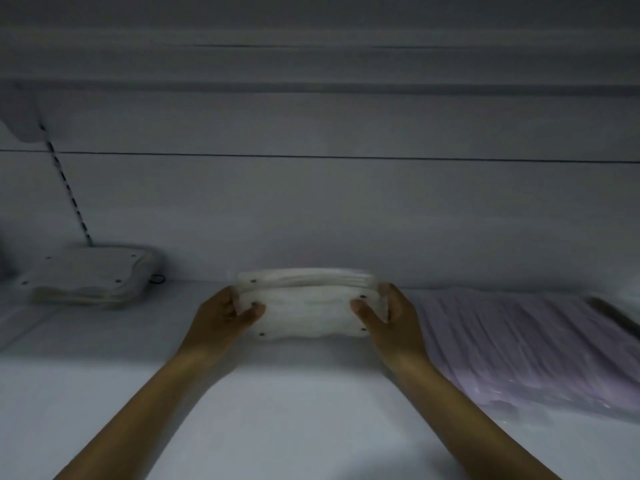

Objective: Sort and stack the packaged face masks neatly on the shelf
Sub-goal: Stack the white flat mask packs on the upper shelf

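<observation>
L hand [227, 311] clamps white mask pack [308, 306] at 9 o'clock | R hand [388, 311] at 3 o'clock | thumbs on top, fingers curled round ends

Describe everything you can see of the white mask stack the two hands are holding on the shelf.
The white mask stack is a wide, flat bundle of white, soft-looking layers whose edges show along the top, with small dark dots near its corners. It sits mid-shelf, its long side across the view. The left hand grips its left end and the right hand its right end, thumbs on top. Whether it rests on the white shelf or is slightly lifted cannot be told.
</observation>
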{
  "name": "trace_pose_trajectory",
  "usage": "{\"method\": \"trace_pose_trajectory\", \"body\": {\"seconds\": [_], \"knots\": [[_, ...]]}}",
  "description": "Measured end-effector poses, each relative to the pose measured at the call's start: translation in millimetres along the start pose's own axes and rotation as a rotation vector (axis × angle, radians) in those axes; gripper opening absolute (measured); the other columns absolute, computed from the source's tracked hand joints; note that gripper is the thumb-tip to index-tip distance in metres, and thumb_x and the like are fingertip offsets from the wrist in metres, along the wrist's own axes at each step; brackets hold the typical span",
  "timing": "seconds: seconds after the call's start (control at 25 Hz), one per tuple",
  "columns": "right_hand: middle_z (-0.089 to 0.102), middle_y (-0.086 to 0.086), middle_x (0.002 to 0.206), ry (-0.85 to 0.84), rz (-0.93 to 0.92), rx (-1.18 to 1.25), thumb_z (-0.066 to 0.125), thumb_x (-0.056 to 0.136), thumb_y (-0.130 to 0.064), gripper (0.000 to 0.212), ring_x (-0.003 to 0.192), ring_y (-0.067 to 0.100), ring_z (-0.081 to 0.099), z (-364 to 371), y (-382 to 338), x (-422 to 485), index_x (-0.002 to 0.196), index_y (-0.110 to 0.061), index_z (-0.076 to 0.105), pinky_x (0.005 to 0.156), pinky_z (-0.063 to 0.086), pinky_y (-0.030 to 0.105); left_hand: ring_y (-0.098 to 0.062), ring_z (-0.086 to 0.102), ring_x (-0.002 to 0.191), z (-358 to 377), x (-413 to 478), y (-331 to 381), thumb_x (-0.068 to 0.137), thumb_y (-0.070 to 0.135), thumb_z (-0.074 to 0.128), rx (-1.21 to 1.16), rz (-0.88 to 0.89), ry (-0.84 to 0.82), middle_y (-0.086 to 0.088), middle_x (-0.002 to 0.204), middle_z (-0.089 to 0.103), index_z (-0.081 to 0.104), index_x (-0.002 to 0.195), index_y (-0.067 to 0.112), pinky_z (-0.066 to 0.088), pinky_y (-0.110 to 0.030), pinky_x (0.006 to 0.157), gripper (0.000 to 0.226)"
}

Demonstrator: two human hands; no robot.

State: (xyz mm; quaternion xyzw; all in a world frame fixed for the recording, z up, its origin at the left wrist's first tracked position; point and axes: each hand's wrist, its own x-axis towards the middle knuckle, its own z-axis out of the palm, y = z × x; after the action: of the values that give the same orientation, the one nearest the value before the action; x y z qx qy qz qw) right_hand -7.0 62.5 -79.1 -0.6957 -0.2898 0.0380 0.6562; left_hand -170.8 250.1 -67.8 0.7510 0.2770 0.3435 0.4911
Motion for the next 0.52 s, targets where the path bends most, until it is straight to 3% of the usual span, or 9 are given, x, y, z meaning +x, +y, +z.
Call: {"method": "trace_pose_trajectory", "body": {"seconds": [0.12, 0.24, 0.28, 0.4, 0.52], "knots": [[0.067, -0.008, 0.096, -0.042, 0.027, -0.061, 0.077, 0.079, -0.021, 0.035, 0.091, 0.01, 0.063, 2, 15, -5, 0.108, -0.018, 0.06, 0.071, 0.046, 0.01, -0.001, 0.055, 0.056, -1, 2, -19, 0.081, 0.001, 0.071, -0.021, -0.003, 0.007, 0.003, 0.062, 0.055, 0.048, 0.074, 0.003, 0.039, -0.006, 0.051, 0.025], [0.067, -0.005, 0.098, -0.067, 0.104, -0.068, 0.078, 0.077, -0.025, 0.042, 0.09, 0.012, 0.064, -1, 26, -4, 0.112, -0.02, 0.055, 0.077, 0.051, 0.025, 0.004, 0.052, 0.057, -5, 3, -29, 0.083, 0.015, 0.073, 0.008, -0.005, -0.031, 0.004, 0.07, 0.052, 0.05, 0.086, 0.009, 0.041, -0.008, 0.058, 0.024], [0.066, -0.005, 0.097, -0.082, 0.102, -0.079, 0.077, 0.079, -0.025, 0.038, 0.088, 0.01, 0.063, -1, 26, -6, 0.11, -0.019, 0.055, 0.075, 0.05, 0.023, 0.004, 0.053, 0.059, -6, 2, -32, 0.084, 0.018, 0.072, 0.022, -0.001, -0.027, 0.005, 0.072, 0.054, 0.051, 0.087, 0.013, 0.041, -0.008, 0.059, 0.022], [0.053, -0.005, 0.072, -0.081, 0.055, -0.109, 0.064, 0.09, -0.016, 0.014, 0.065, 0.006, 0.049, 1, 21, -8, 0.084, -0.015, 0.052, 0.057, 0.038, 0.017, 0.004, 0.056, 0.069, -7, 0, -33, 0.091, 0.015, 0.063, 0.075, 0.019, 0.014, 0.009, 0.081, 0.061, 0.057, 0.083, 0.021, 0.04, -0.01, 0.065, 0.012], [0.036, -0.007, 0.06, -0.076, 0.034, -0.148, 0.053, 0.097, -0.019, 0.032, 0.056, 0.007, 0.033, -3, 21, -8, 0.068, -0.02, 0.038, 0.053, 0.027, 0.024, 0.0, 0.056, 0.075, -8, -2, -31, 0.094, 0.018, 0.058, 0.225, 0.019, 0.062, 0.007, 0.084, 0.063, 0.062, 0.089, 0.019, 0.038, -0.007, 0.063, 0.007]]}}
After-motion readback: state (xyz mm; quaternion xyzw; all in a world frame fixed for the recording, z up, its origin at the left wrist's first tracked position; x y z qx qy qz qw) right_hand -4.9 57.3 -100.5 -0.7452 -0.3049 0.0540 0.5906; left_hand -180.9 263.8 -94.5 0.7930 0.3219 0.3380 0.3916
